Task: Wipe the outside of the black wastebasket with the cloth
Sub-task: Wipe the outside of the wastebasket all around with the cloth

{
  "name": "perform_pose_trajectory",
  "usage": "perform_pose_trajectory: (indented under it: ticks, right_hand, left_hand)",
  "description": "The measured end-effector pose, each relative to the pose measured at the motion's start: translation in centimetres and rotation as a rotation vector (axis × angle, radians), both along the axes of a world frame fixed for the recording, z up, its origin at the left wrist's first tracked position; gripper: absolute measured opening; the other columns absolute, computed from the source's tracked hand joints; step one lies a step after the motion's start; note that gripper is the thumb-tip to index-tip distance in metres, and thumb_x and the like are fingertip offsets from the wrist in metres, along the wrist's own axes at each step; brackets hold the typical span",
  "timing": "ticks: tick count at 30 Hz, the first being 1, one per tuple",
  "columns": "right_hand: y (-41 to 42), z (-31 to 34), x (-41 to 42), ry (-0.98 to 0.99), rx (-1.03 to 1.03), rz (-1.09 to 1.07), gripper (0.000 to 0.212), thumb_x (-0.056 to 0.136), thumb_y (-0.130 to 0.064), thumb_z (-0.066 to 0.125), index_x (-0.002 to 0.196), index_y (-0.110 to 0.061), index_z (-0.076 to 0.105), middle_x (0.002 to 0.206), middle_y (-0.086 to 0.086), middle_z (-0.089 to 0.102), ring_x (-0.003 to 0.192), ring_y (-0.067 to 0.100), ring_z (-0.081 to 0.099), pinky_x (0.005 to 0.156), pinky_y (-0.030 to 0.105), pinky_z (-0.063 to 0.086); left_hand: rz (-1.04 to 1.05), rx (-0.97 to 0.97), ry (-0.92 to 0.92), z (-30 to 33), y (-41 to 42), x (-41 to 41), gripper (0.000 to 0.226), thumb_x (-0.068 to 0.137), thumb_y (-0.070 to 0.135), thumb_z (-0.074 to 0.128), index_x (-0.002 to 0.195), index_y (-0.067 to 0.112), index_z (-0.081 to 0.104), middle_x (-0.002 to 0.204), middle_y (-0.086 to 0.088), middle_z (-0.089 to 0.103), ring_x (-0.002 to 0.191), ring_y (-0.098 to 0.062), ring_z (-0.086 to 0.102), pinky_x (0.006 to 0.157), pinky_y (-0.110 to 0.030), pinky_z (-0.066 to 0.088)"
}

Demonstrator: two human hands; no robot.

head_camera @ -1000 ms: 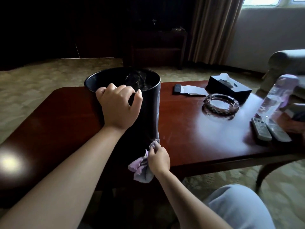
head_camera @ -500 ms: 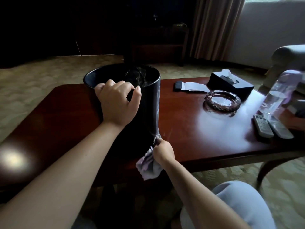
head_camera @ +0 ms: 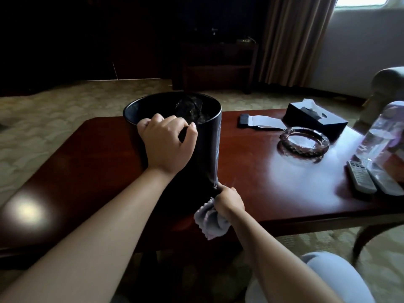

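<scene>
On the dark wooden counter [head_camera: 251, 171], your left hand [head_camera: 167, 145] grips the black wastebasket [head_camera: 209, 136] rim while your right hand [head_camera: 228, 202], fisted around the cloth [head_camera: 209, 221], should press firmly along its lower side.

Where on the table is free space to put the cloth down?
The table is bare left of the wastebasket, and between it and the ashtray. The right end is crowded: remotes, bottle, tissue box.
</scene>
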State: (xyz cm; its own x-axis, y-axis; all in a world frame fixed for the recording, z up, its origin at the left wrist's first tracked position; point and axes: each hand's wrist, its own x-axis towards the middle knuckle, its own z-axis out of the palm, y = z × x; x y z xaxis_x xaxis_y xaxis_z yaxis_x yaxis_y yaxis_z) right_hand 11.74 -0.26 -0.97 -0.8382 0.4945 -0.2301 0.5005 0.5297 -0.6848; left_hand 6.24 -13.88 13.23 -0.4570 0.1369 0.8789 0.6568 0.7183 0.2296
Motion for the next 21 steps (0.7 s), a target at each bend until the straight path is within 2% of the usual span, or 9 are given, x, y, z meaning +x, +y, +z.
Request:
perform_pose_trajectory:
  ticks: [5,11,14,16,18,21]
  right_hand:
    - [-0.8,-1.5,1.7,0.066,0.102,0.064,0.028,0.088,-0.026,0.040,0.112,-0.032,0.054,0.107,0.005,0.051,0.105,0.026,0.050,0.081,0.032,0.043]
    - [0.4,-0.6,0.1,0.008,0.087,0.037,0.031,0.090,-0.033,0.041,0.116,-0.038,0.057,0.109,0.003,0.056,0.105,0.025,0.056,0.073,0.028,0.038]
    - [-0.2,-1.1,0.4,0.053,0.078,-0.019,0.025,0.088,-0.038,0.044,0.104,-0.032,0.062,0.099,0.001,0.064,0.096,0.023,0.062,0.069,0.028,0.044]
    - [-0.6,-1.7,1.0,0.099,0.056,-0.064,0.027,0.088,-0.041,0.048,0.107,-0.032,0.065,0.101,-0.002,0.067,0.096,0.019,0.063,0.073,0.027,0.047]
    - [-0.7,-1.5,1.4,0.164,-0.002,-0.114,0.026,0.088,-0.038,0.053,0.110,-0.032,0.067,0.104,-0.006,0.069,0.099,0.014,0.063,0.074,0.024,0.046]
    - [-1.2,-1.0,1.7,0.321,-0.157,-0.232,0.021,0.088,-0.034,0.058,0.104,-0.028,0.070,0.102,-0.008,0.070,0.098,0.009,0.063,0.079,0.021,0.045]
  left_hand:
    - [0.003,0.015,0.015,0.0,0.0,0.0,0.040,0.086,0.036,0.042,0.053,0.015,0.051,0.051,0.005,0.050,0.061,-0.020,0.048,0.075,-0.035,0.025]
    - [-0.041,-0.003,-0.002,0.1,-0.2,0.2,0.034,0.085,0.037,0.042,0.057,0.019,0.051,0.055,0.010,0.048,0.064,-0.020,0.049,0.077,-0.035,0.025]
    - [-0.027,-0.004,0.004,0.1,-0.2,0.1,0.036,0.085,0.037,0.043,0.056,0.017,0.052,0.054,0.005,0.053,0.062,-0.022,0.050,0.076,-0.036,0.026]
    - [-0.012,0.003,0.011,0.1,-0.2,-0.1,0.037,0.085,0.036,0.043,0.055,0.016,0.052,0.053,0.004,0.053,0.061,-0.022,0.049,0.075,-0.036,0.027]
    - [-0.029,0.012,0.011,0.1,-0.2,0.0,0.036,0.085,0.035,0.043,0.054,0.018,0.049,0.052,0.006,0.050,0.060,-0.020,0.047,0.074,-0.037,0.028]
    - [-0.083,0.028,0.020,0.2,-0.4,0.3,0.034,0.085,0.032,0.041,0.053,0.024,0.034,0.047,0.013,0.031,0.058,-0.015,0.039,0.073,-0.038,0.029]
